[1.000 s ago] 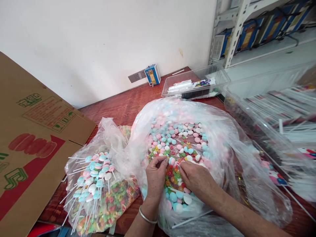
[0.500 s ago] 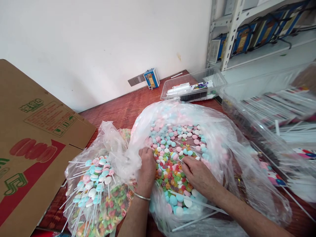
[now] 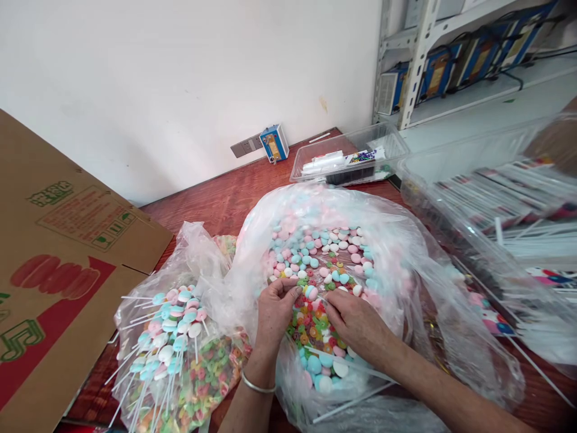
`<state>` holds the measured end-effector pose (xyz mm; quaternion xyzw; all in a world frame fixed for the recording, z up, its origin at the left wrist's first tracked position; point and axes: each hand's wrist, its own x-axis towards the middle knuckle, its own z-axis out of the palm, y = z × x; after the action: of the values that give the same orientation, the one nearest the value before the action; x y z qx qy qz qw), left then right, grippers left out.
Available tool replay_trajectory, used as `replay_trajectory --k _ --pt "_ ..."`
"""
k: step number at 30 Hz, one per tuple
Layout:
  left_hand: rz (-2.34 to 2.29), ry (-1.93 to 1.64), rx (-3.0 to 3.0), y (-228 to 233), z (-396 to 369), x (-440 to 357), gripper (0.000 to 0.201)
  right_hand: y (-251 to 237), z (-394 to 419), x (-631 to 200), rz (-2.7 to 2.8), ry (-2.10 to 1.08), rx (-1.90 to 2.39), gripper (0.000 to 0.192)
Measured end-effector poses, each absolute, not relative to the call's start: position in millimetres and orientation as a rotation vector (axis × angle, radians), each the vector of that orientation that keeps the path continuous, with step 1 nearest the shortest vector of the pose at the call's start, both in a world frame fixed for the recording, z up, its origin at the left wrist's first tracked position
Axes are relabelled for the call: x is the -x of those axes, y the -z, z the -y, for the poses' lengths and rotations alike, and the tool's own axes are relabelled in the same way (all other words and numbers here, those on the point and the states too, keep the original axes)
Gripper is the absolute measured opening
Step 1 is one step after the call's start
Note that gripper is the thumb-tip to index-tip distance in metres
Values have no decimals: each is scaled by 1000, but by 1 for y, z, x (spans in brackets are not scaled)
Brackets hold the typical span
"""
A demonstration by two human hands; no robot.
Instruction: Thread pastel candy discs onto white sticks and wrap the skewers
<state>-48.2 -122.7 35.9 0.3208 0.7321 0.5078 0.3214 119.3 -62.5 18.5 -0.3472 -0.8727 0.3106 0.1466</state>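
Observation:
My right hand [image 3: 354, 319] pinches a thin white lollipop stick [image 3: 321, 296] above the open bag. At the stick's end are round pastel candies [image 3: 311, 293] in blue, yellow and pink. My left hand [image 3: 276, 313], with a bracelet on its wrist, has thumb and forefinger closed at these candies; the fingertips partly hide what they grip. Below lie colorful ring-shaped gummies [image 3: 311, 325], with loose pink, blue and white button candies [image 3: 333, 243] around and beyond them. All rest in a large clear plastic bag [image 3: 392, 234] spread open.
To the left, candy lollipops [image 3: 169, 331] lie on a second plastic bag [image 3: 198, 240] with ring gummies inside. A cardboard box [image 3: 58, 252] stands further left. Clear plastic bins [image 3: 433, 198] are at the right; a smaller clear tray [image 3: 392, 144] and blue device [image 3: 274, 144] sit behind.
My left hand has lifted from the bag's left side and moved right, its fingers now meeting the candies by the stick. My right hand has shifted slightly left.

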Motion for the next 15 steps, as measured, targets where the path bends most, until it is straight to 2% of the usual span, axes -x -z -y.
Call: replay_trajectory --k 4,8,12,15 --pt "-2138 -1367 -1184 -28 129 35 14 -18 65 -117 2471 -906 990 25" --pt "-2190 -1443 -1329 -22 131 26 20 -19 69 -114 2363 -954 954 26" --pt "-1832 -1525 -1091 -31 128 24 44 -19 66 -116 2254 -1030 911 24" --pt "-1414 -1607 -746 -39 123 20 42 -22 63 -119 2235 -1101 877 25"
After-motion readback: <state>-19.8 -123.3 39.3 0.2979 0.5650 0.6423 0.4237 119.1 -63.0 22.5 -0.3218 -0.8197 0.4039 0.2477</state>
